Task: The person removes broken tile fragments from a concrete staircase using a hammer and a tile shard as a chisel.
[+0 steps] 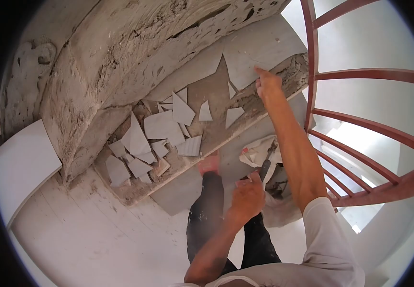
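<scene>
My right hand (268, 85) reaches up to the large grey tile (259, 48) on the ledge. Its index finger is stretched out at the tile's lower edge, the other fingers look partly curled, and nothing shows in it. Lower down, in front of my legs, my left hand (248, 197) is closed round the dark handle of a tool (265, 168). The tool's thin metal part points up toward a pale bag; its tip is hard to make out. Broken tile pieces (161, 126) lie scattered and overlapping on the dusty ledge (207, 138), left of my right hand.
A rough plastered wall (121, 52) rises behind the ledge. Red metal bars (374, 75) curve along the right. The pale bag (259, 149) sits below the ledge beside my legs. A white panel (25, 162) stands at the far left, next to the pale floor (92, 234).
</scene>
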`<state>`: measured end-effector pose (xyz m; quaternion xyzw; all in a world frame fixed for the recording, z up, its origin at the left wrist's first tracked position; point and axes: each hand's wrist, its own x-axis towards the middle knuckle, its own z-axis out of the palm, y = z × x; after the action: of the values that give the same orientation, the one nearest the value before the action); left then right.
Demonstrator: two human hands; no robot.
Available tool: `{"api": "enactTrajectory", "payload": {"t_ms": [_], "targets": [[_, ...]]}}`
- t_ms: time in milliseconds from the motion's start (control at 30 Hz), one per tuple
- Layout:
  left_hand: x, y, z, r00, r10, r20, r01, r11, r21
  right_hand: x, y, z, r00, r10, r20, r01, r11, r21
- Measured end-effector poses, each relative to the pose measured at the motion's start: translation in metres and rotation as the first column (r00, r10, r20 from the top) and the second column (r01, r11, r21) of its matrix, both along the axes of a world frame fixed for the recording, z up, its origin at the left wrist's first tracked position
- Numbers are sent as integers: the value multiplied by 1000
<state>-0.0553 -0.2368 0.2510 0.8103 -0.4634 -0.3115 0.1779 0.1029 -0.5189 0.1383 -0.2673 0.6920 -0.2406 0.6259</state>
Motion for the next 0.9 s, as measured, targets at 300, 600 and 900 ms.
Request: {"api": "enactTrajectory", "payload": {"t_ms": [300,600,900], "targets": [[12,-13,4,999,-21,34,22,999,-33,-11,0,34,933,262,248,-248,965,-87],[22,-28,12,999,-29,20,28,999,43,-27,25,43,823,479,305,-485,872,-62],[36,-23,16,985,27,-171,-32,999,-25,63,67,28,874,400,-276,-428,902,-46]]}}
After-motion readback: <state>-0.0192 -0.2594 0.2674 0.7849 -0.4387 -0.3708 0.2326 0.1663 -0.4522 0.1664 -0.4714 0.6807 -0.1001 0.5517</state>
